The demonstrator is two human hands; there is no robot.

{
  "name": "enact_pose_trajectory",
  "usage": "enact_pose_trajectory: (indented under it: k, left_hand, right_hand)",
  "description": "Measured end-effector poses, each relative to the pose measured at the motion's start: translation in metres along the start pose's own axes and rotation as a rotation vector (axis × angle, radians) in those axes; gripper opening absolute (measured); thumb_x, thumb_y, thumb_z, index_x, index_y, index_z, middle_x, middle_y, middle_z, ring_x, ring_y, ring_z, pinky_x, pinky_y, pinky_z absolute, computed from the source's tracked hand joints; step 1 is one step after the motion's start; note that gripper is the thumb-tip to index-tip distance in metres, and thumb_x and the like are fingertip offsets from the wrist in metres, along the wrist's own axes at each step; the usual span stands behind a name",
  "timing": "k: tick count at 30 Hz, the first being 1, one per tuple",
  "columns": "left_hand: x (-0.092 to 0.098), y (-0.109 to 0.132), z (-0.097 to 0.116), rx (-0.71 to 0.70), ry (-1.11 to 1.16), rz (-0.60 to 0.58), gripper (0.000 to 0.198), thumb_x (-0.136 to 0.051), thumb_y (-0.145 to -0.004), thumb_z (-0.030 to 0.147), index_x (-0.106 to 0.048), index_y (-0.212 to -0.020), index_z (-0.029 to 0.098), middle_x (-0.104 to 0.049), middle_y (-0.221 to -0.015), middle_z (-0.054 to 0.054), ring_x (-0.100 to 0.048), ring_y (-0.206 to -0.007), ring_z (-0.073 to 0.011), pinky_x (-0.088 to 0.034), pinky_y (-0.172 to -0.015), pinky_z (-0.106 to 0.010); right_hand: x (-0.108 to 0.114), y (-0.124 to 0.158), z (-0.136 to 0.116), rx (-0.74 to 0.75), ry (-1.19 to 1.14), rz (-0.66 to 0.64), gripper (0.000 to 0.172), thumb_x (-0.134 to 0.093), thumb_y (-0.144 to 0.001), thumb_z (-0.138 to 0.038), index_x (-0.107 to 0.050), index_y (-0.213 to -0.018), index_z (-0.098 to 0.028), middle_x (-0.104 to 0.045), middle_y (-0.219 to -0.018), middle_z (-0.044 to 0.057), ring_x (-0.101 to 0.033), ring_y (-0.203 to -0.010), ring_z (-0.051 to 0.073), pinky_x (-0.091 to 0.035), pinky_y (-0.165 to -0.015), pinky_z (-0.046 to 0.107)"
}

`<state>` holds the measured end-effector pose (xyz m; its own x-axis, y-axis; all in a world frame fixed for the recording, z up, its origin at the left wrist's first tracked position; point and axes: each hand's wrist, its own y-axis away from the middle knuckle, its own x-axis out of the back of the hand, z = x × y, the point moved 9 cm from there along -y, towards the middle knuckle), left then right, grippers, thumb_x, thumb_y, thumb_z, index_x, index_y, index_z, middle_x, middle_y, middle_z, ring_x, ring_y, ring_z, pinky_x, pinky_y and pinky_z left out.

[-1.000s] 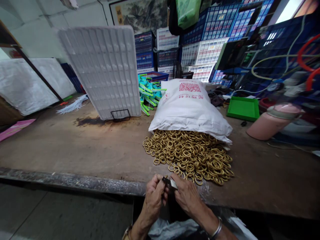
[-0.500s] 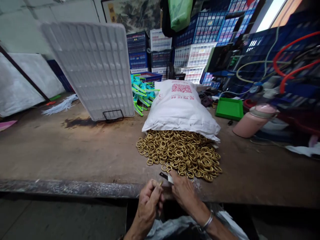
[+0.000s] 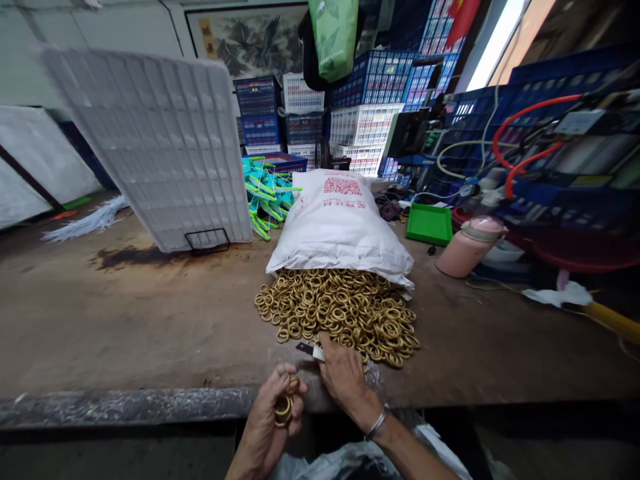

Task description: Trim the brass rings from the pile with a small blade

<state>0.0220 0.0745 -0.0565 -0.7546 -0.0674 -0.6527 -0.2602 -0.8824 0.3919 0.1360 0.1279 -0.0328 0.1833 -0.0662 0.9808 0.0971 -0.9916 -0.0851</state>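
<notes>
The left hand (image 3: 269,415) has turned, fingers curled around gold rings (image 3: 283,412), while the right hand (image 3: 344,375), fingers clamped on a blade (image 3: 311,351), sits apart, leaving those rings clear.

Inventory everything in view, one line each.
Workbench: one, brown, underneath
Printed sack: one, white, centre
Rings: uncountable, gold, heaped before sack
Knife-like tool: one, black and white, by rings
Ribbed panel: one, white, left of sack
Wire stand: one, black, panel's foot
Tangled pieces: several, green-teal, between panel and sack
Strand bundle: one, pale, far left
Tray: one, green, right of sack
Bottle: one, pink, right of tray
Hoses: several, red, pale, upper right
Crates: many, blue and white, behind sack
Framed picture: one, grey, back wall
Hanging bag: one, green, upper centre
Left hand: one, holding rings, lower centre
Right hand: one, holding tool, by rings
</notes>
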Motion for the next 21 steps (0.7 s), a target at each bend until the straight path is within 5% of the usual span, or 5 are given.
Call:
enact_pose_trajectory:
  k: [9, 18, 21]
  left_hand:
    - [0.010, -0.007, -0.005, 0.064, 0.192, 0.099, 0.021, -0.069, -0.062, 0.025, -0.053, -0.067, 0.013, -0.055, -0.069, -0.002, -0.051, -0.056, -0.0084, -0.030, -0.041, -0.015]
    - [-0.001, -0.011, 0.014, -0.189, -0.354, 0.176, 0.028, -0.061, -0.068, 0.043, -0.050, -0.069, 0.017, -0.043, -0.050, 0.007, -0.035, -0.038, -0.0044, -0.024, -0.035, -0.015]
    - [-0.010, -0.009, 0.025, -0.337, -0.588, 0.165, 0.022, -0.058, -0.071, 0.038, -0.056, -0.076, 0.017, -0.046, -0.051, 0.005, -0.039, -0.041, -0.0063, -0.031, -0.042, -0.018]
  right_hand:
    - [0.003, -0.004, 0.004, -0.023, -0.058, -0.033, 0.023, -0.043, -0.071, -0.008, -0.047, -0.092, -0.017, -0.062, -0.072, 0.004, -0.058, -0.065, 0.017, -0.023, -0.055, 0.026]
    - [0.018, -0.006, 0.010, -0.037, -0.484, -0.038, 0.007, -0.040, -0.075, -0.021, -0.046, -0.071, -0.020, -0.052, -0.060, -0.003, -0.047, -0.056, 0.011, -0.026, -0.053, 0.020]
    - [0.014, -0.008, 0.012, -0.076, -0.699, -0.093, 0.007, -0.042, -0.069, -0.022, -0.043, -0.063, -0.020, -0.044, -0.056, -0.005, -0.041, -0.055, 0.010, -0.028, -0.051, 0.019]
